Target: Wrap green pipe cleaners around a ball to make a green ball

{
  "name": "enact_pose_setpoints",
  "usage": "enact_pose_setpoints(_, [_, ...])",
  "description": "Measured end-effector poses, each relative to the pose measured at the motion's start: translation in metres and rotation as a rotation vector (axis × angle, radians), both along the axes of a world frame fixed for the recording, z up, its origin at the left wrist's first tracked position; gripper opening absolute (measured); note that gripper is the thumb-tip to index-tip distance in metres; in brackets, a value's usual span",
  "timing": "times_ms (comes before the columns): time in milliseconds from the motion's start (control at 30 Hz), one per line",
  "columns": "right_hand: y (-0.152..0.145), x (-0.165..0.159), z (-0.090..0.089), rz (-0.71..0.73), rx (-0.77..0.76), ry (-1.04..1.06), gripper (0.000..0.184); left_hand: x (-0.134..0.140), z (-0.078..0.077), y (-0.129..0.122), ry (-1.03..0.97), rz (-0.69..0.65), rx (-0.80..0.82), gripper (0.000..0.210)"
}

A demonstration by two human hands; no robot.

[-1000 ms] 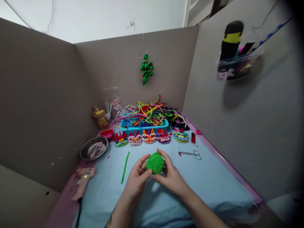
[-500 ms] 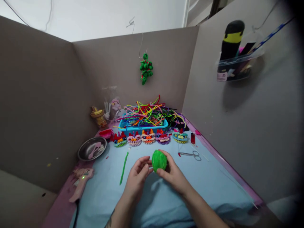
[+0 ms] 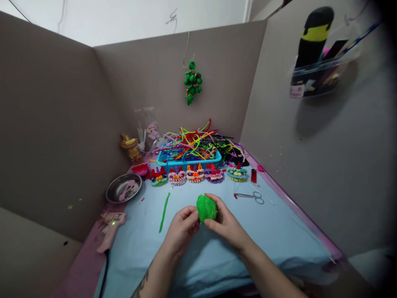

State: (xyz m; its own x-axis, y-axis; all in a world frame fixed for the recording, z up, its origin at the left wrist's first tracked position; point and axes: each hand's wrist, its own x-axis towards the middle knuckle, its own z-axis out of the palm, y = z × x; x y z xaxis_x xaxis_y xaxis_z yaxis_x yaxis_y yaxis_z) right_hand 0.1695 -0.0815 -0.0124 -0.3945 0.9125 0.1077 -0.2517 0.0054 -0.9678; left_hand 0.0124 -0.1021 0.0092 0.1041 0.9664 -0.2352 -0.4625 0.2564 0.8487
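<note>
A bright green, rounded fuzzy piece (image 3: 206, 208), which looks made of pipe cleaners, is held up above the blue cloth. My right hand (image 3: 228, 225) grips it from the right, thumb below and fingers behind. At its left edge, my left hand (image 3: 183, 225) is closed, thumb and forefinger pinched against the piece; the other fingers curl under and are partly hidden. To the left of that hand a single green pipe cleaner (image 3: 164, 212) lies on the cloth. Scissors (image 3: 252, 197) rest on the right, near a small red bit (image 3: 235, 196).
Several colourful lion-head figures (image 3: 195, 174) line up before a blue tray (image 3: 173, 165) heaped with pipe cleaners (image 3: 192, 142). On the left are a metal bowl (image 3: 113, 188) and a pink glue gun (image 3: 111, 234) with its cord. Grey partitions (image 3: 223, 78) enclose the table.
My left fingers have closed in against the green piece's left edge, where they were looser before. The piece has turned slightly in my right hand. The whole view has shifted a little.
</note>
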Motion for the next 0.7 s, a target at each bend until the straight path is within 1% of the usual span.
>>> enact_pose_setpoints(233, [-0.004, -0.004, -0.001, -0.008, 0.020, 0.008, 0.068, -0.002, 0.003, -0.006, 0.077, -0.027, 0.009, 0.035])
enact_pose_setpoints(500, [-0.005, -0.005, 0.006, -0.015, 0.052, -0.010, 0.066, -0.005, 0.009, -0.009, 0.076, -0.032, 0.018, 0.037])
enact_pose_setpoints(700, [-0.009, -0.005, 0.006, 0.009, 0.043, -0.029, 0.066, -0.006, 0.009, -0.013, 0.060, -0.031, 0.026, 0.036])
